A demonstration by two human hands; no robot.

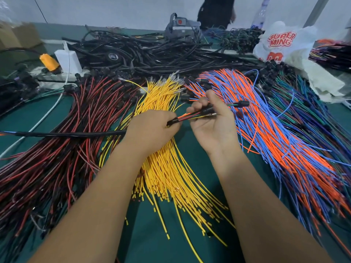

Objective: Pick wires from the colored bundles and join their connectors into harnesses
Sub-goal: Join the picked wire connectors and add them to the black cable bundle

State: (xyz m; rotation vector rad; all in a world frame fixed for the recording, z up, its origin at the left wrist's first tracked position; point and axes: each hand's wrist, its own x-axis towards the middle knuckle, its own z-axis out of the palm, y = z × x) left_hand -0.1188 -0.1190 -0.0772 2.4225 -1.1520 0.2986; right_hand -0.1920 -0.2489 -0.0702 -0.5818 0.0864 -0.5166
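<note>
On the green tabletop (191, 154) bundles fan out; your left hand (152, 128) grips the harness (182, 118) sleeve, your right hand (212, 118) seemingly pinches its connectors for joining

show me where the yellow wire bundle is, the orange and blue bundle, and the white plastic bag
yellow wire bundle (167, 173), head view, middle of the strands below the hands.
orange and blue bundle (281, 130), head view, mid-length of the wires.
white plastic bag (284, 44), head view, printed front.

Wire bundles (171, 168) side by side on table (190, 243)
</note>
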